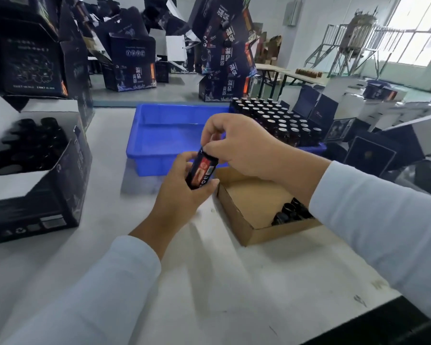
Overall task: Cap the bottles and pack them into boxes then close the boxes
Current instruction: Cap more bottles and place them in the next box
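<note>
Labelled dark bottle (201, 171) tilted above white table (209, 282), between blue tray (159, 135) and cardboard tray (246, 220). Left hand (182, 188) wraps its body; right hand (241, 148) fingertips pinch the top. Cap not discernible.

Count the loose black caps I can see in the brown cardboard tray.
3 black caps show, clustered in the brown cardboard tray's near right corner; the right sleeve may hide more.
</note>
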